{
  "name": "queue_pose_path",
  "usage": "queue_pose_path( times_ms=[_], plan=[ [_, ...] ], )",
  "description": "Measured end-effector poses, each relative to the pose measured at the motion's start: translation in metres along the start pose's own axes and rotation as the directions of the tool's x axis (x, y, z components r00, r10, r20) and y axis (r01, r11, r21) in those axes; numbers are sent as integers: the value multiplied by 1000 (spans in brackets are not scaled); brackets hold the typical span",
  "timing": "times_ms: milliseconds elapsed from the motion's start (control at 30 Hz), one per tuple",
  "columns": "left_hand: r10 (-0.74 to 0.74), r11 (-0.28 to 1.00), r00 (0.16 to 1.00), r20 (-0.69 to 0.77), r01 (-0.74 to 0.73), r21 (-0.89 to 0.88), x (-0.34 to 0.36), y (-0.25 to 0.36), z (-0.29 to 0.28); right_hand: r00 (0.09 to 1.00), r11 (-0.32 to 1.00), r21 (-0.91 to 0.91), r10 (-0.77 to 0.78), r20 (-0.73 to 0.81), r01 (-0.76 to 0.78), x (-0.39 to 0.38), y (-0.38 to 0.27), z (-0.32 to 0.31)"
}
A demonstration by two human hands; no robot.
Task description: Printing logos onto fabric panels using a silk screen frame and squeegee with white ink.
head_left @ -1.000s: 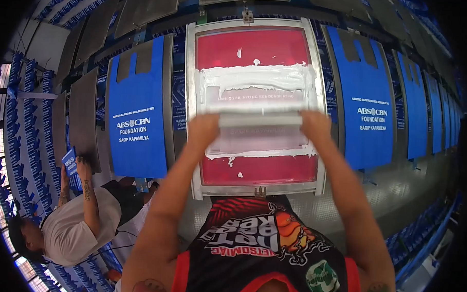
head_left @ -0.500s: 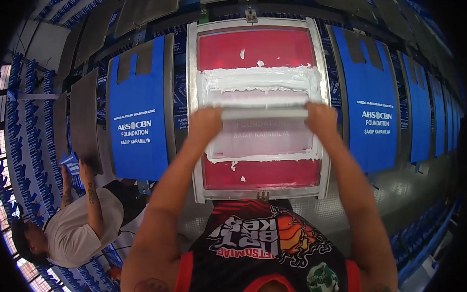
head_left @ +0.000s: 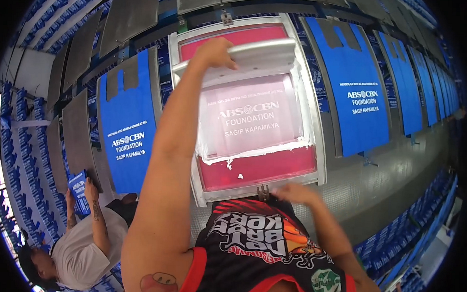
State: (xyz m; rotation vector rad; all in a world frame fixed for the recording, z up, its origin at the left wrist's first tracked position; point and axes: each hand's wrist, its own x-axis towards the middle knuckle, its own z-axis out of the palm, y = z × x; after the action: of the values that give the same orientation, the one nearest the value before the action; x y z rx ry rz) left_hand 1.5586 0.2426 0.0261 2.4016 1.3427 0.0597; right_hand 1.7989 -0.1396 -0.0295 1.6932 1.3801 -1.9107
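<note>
My left hand (head_left: pixel 218 52) is closed on a long metal squeegee (head_left: pixel 262 49) at the far part of a printing screen. The screen (head_left: pixel 311 123) has an aluminium frame, red margins and a pale middle with lettering, with white ink along the edges of that middle. My right hand (head_left: pixel 288 192) is low at the screen's near edge, beside a small metal clamp (head_left: pixel 263 192), its fingers partly extended and slightly blurred; whether it touches the clamp is unclear.
Rows of metal boards (head_left: pixel 78 130) flank the screen, many bearing printed blue bags (head_left: pixel 363 125). A co-worker (head_left: pixel 86 244) at the lower left holds a blue printed piece (head_left: pixel 80 194). Racks (head_left: pixel 22 149) of blue bags line the left.
My left hand has moved up and away with the squeegee, exposing the lettered middle. My right hand has let go of it and dropped to the near edge. The view has turned slightly.
</note>
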Motion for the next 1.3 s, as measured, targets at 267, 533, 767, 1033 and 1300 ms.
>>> queue_pose_path(
  times_ms=[267, 533, 767, 1033, 1300],
  plan=[
    [-115, 986, 984, -133, 129, 104, -15, 29, 17, 966, 713, 676, -9, -260, 189, 13, 11, 93],
    [-151, 971, 987, 54, 137, 197, -6, 38, -14, 926, 722, 609, -118, -359, 328, -62, -29, 75],
    [-99, 971, 995, -17, 101, 217, -8, 33, 7, 913, 743, 580, -103, -394, 334, -40, -13, 84],
    [-204, 956, 979, -16, 203, 213, -52, 57, 25, 897, 737, 578, -87, -433, 351, 7, 12, 105],
    [-10, 974, 961, -275, 72, 216, -231, 150, 148, 881, 725, 560, -134, -455, 400, 17, 13, 98]
  ],
)
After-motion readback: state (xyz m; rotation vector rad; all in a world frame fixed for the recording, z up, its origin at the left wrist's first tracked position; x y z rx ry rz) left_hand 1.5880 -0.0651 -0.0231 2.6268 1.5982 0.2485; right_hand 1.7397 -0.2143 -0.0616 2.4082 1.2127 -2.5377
